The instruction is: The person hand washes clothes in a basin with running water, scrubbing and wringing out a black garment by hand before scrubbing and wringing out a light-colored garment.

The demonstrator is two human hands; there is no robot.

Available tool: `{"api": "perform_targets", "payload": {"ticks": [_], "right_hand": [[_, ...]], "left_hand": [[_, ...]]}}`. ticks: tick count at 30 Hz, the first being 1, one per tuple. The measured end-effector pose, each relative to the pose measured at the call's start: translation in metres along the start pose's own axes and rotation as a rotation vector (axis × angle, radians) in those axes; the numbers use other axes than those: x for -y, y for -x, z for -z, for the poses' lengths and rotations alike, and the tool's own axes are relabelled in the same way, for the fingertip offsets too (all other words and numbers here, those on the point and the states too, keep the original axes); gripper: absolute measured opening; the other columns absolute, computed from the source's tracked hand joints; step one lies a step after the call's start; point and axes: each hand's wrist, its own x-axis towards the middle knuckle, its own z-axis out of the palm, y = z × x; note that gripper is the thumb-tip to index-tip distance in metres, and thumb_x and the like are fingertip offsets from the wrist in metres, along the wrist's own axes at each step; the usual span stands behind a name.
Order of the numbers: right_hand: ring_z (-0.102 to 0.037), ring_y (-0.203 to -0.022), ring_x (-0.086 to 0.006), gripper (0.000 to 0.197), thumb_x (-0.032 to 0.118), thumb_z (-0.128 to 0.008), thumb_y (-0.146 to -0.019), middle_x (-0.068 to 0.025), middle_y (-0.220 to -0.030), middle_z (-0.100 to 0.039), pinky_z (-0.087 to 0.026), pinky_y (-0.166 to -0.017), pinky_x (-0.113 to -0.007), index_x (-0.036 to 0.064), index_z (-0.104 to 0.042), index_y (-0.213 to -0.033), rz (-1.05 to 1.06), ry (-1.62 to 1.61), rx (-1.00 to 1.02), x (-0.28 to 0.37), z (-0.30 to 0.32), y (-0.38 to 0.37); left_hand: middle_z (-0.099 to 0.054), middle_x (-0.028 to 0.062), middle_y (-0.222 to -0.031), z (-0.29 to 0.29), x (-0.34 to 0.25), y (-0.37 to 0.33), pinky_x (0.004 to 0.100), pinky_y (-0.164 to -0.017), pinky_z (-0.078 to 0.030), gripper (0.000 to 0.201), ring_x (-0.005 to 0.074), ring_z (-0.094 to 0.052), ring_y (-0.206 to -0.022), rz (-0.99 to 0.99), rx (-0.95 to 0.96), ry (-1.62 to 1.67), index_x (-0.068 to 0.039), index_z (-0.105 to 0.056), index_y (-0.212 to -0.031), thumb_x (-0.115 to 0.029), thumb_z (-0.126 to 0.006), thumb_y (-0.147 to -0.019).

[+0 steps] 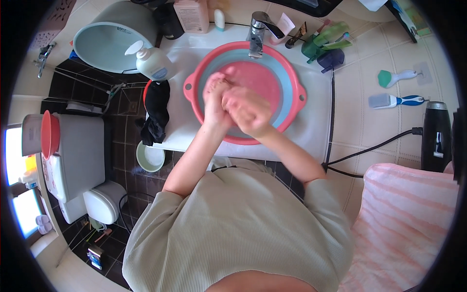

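Note:
My left hand [216, 100] and my right hand [249, 111] are pressed together over a round pink-rimmed basin [191, 112]. The fingers of the left hand look curled, partly behind the right. Motion blurs the right hand, which appears closed with its fingers bent toward the left. Whether anything small is between them is hidden. Inside the basin is a pink bottom [265, 82] with a light blue wall around it. A chrome faucet [256, 36] reaches over the basin's far rim.
The basin sits in a white sink [314, 121]. A pump bottle [154, 63], a large grey-blue tub [112, 41] and black cloth [158, 107] are at the left. Right of it are a green cup [314, 48], two brushes [411, 100], a black cord [374, 151] and a pink striped towel [404, 214].

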Motion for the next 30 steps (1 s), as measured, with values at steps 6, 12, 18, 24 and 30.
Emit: {"api": "perform_targets", "payload": {"ticks": [6,12,18,24,30], "right_hand": [[-0.042,-0.057,-0.0055,0.036,0.02,-0.048,-0.092,0.0043,-0.061,-0.041,-0.04,-0.061,-0.02,-0.0001,-0.048,-0.121,-1.135,-1.04,-1.12,-0.001,-0.019,-0.026],[-0.034,-0.046,-0.006,0.039,0.035,-0.053,-0.088,0.0059,-0.048,-0.031,-0.031,-0.045,-0.02,0.0165,-0.037,-0.058,-1.412,-1.347,-0.707,-0.033,0.004,0.028],[-0.027,-0.041,-0.0062,0.041,0.033,-0.046,-0.089,0.0056,-0.045,-0.025,-0.024,-0.041,-0.022,0.0161,-0.03,-0.055,-1.901,-1.09,0.031,-0.02,0.023,0.037],[-0.02,-0.041,-0.0081,0.038,0.026,-0.043,-0.087,0.006,-0.047,-0.024,-0.019,-0.041,-0.026,0.0171,-0.027,-0.054,-1.991,-0.784,0.273,-0.03,0.015,0.059],[-0.021,-0.041,-0.0084,0.036,0.026,-0.043,-0.084,0.0054,-0.047,-0.027,-0.019,-0.04,-0.028,0.017,-0.029,-0.052,-1.984,-0.629,0.268,-0.051,0.008,0.094]], "left_hand": [[-0.059,0.0072,-0.063,-0.041,-0.015,-0.008,0.0356,-0.068,-0.052,0.016,0.0197,-0.06,-0.061,-0.951,0.399,-1.023,-0.002,-0.053,-0.054,0.013,-0.048,-0.057],[-0.055,0.0017,-0.063,-0.006,-0.002,0.015,0.0287,-0.05,-0.046,0.014,0.0184,-0.055,-0.058,-1.15,1.136,-1.478,-0.01,-0.052,-0.053,-0.015,-0.056,-0.041],[-0.044,-0.0013,-0.057,0.019,0.03,0.032,0.0309,-0.052,-0.045,0.016,0.0171,-0.048,-0.056,-0.992,1.728,-1.286,-0.012,-0.042,-0.049,-0.024,-0.052,-0.045],[-0.048,-0.0031,-0.057,0.058,0.06,0.032,0.0312,-0.051,-0.044,0.013,0.0165,-0.051,-0.058,-1.003,2.087,-1.288,-0.014,-0.051,-0.049,-0.025,-0.056,-0.05],[-0.053,-0.0028,-0.058,0.077,0.078,0.022,0.0321,-0.052,-0.045,0.013,0.0174,-0.054,-0.059,-0.944,2.291,-1.329,-0.013,-0.054,-0.05,-0.025,-0.058,-0.051]]}}
